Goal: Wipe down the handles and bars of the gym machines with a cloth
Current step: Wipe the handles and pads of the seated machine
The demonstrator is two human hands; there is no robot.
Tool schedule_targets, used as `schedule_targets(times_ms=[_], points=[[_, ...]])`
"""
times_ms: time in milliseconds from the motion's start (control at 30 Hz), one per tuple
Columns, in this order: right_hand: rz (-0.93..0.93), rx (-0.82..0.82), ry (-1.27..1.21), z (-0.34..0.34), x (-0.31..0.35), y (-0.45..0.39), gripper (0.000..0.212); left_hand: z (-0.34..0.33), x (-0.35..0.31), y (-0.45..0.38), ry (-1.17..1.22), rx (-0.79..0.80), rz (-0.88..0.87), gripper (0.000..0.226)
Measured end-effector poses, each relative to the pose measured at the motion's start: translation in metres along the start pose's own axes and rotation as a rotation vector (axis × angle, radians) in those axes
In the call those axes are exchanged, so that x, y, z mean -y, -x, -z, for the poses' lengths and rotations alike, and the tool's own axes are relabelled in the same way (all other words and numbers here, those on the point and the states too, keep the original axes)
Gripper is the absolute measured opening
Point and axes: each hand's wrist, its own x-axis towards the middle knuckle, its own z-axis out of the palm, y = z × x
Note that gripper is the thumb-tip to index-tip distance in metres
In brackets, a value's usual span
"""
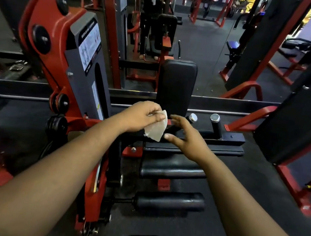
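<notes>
A large wall mirror (206,52) is seen behind the equipment, and red steel racks (205,9) are reflected in it. A grey panel with a white printed instruction chart (90,47) is fixed to the red upright at the left. Dark rubber flooring (249,186) is laid underneath. A blue padded bench (233,45) is visible at the upper right.

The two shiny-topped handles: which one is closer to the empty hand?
The left handle, right beside the right hand's fingers; the other handle stands farther right.
</notes>
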Motion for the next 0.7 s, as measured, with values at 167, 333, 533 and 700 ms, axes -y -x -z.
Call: schedule_targets(times_ms=[167,333,533,700], points=[[-0.004,-0.02,-0.334,-0.011,0.015,-0.013,0.015,0.012,-0.006,-0.009,0.129,-0.011,-0.025,0.012],[-0.164,-0.126,-0.668,-0.015,0.012,-0.008,0.018,-0.026,-0.004,0.019,0.829,-0.185,0.187,0.052],[-0.275,-0.109,-0.737,-0.02,0.002,0.004,0.017,-0.077,-0.003,0.043,0.971,-0.026,0.439,0.029],[-0.358,-0.096,-0.81,-0.017,0.001,0.012,0.015,-0.083,-0.007,0.039,0.94,-0.185,0.443,0.018]])
